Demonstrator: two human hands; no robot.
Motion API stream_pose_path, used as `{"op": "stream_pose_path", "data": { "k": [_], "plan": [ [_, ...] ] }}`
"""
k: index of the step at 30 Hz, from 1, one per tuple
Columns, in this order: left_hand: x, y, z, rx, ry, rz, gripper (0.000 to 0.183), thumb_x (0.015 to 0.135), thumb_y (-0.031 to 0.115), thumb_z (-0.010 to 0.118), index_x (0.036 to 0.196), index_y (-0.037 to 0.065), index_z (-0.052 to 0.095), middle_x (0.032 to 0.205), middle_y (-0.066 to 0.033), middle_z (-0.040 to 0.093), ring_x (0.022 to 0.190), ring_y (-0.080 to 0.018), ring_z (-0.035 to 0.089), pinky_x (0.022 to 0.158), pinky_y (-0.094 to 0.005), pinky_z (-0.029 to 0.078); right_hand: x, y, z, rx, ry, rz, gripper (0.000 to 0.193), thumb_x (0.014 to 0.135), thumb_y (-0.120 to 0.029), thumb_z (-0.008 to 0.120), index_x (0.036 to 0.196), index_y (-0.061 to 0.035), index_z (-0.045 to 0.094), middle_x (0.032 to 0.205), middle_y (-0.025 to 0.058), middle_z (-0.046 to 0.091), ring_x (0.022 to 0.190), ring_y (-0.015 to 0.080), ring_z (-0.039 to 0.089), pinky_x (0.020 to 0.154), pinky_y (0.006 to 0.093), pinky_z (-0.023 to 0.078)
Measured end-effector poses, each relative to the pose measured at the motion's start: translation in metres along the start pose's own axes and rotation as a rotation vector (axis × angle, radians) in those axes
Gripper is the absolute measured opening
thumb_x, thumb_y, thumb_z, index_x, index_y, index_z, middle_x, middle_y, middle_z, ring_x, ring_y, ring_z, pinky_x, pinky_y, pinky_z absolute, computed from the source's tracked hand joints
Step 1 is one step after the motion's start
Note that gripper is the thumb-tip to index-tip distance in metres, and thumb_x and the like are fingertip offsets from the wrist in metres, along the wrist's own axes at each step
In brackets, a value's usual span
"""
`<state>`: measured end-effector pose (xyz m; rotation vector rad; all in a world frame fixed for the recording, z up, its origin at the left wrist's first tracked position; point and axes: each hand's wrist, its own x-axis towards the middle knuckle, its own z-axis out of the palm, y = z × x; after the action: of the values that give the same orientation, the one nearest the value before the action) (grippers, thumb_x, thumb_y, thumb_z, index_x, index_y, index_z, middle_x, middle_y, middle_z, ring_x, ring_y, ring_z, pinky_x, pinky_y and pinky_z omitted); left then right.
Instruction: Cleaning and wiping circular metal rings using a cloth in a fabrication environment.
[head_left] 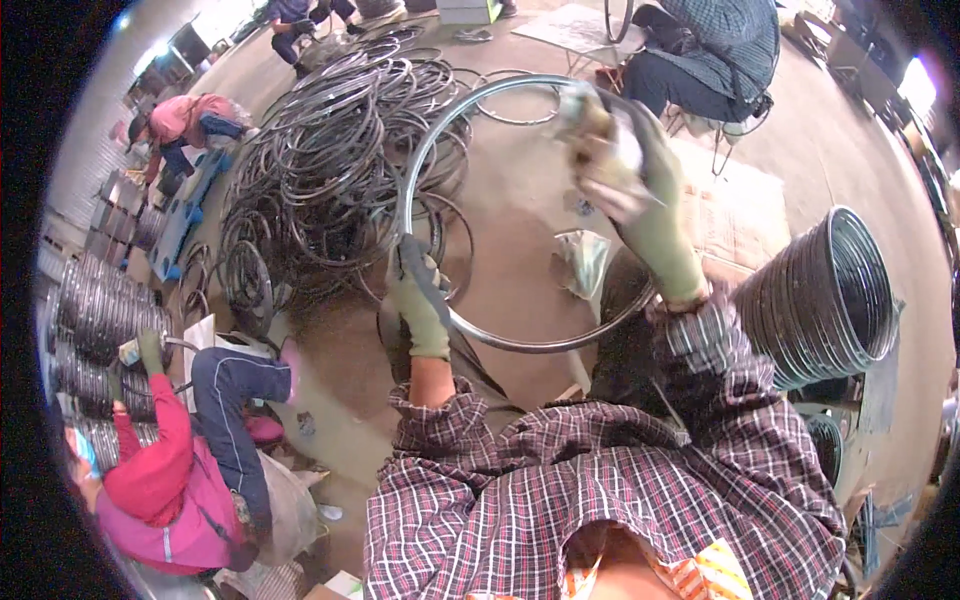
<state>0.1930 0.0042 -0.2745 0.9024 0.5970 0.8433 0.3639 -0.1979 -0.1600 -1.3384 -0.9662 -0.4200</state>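
Observation:
A shiny metal wheel rim (540, 347) is held up in front of me, tilted toward my view. My left hand (420, 305), in a grey-green glove, is closed around its left side. At the upper right of the rim, my right hand (655, 205), also gloved, is closed on a bunched whitish and brown cloth (608, 155) against the metal. Motion smears the cloth and the right fingers. Beyond the rim's lower right part, a pale crumpled cloth or bag (582, 262) shows through the ring.
A big tangled heap of dark rims (340, 150) lies ahead to the left. On my right stands a leaning stack of rims (810, 300) beside flattened cardboard (730, 210). A person in pink (170, 480) works by stacked rims at left; another sits (700, 60) at upper right.

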Motion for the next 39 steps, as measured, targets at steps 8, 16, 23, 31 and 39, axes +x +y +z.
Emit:
{"op": "stream_pose_path", "data": {
  "k": [8,16,23,31,39],
  "plan": [
    [-0.007,-0.012,-0.011,-0.202,-0.092,0.167,0.02,0.102,0.022,0.044,0.101,0.006,0.057,0.065,0.0047,0.047,0.053,-0.0025,0.043,0.044,-0.0178,0.036,0.025,0.017,0.145,-0.65,-0.839,-0.903,0.04,0.072,-0.028,0.071,0.11,-0.0172,0.061,0.113,0.0038,0.056,0.113,0.0268,0.05,0.091,0.0449,0.046],
    [-0.021,0.008,0.002,0.155,0.06,0.268,0.013,0.098,0.018,0.049,0.095,0.008,0.057,0.063,0.0065,0.044,0.052,-0.0012,0.041,0.043,-0.0174,0.032,0.105,0.037,0.043,-0.429,-0.556,0.1,0.037,0.082,-0.026,0.072,0.109,-0.0019,0.064,0.094,0.0101,0.068,0.082,0.0202,0.066,0.072,0.0346,0.052],
    [-0.025,0.018,0.011,0.153,0.079,0.195,0.012,0.098,0.018,0.049,0.089,0.011,0.055,0.062,0.0084,0.039,0.052,-0.0002,0.035,0.044,-0.0181,0.028,0.059,0.097,-0.07,-0.492,-0.535,-0.226,0.02,0.081,-0.009,0.061,0.1,-0.0046,0.063,0.092,0.0071,0.066,0.081,0.0255,0.062,0.075,0.0338,0.049],
    [-0.027,0.005,0.01,0.173,0.052,0.254,0.016,0.099,0.022,0.048,0.089,0.011,0.053,0.063,0.009,0.034,0.052,-0.0004,0.032,0.043,-0.019,0.026,0.102,0.011,0.081,-0.937,-0.711,-0.501,0.037,0.074,-0.009,0.066,0.11,-0.0079,0.063,0.104,0.014,0.066,0.096,0.034,0.063,0.083,0.0417,0.051],
    [-0.029,0.017,0.021,0.242,0.066,0.309,0.021,0.098,0.027,0.049,0.086,0.01,0.053,0.063,0.0077,0.038,0.05,-0.0003,0.033,0.043,-0.0185,0.027,0.05,0.094,-0.061,-0.519,-0.209,-0.016,0.042,0.081,-0.028,0.068,0.113,-0.0006,0.063,0.089,0.0124,0.069,0.072,0.0206,0.067,0.065,0.0327,0.053]
  ]
}}
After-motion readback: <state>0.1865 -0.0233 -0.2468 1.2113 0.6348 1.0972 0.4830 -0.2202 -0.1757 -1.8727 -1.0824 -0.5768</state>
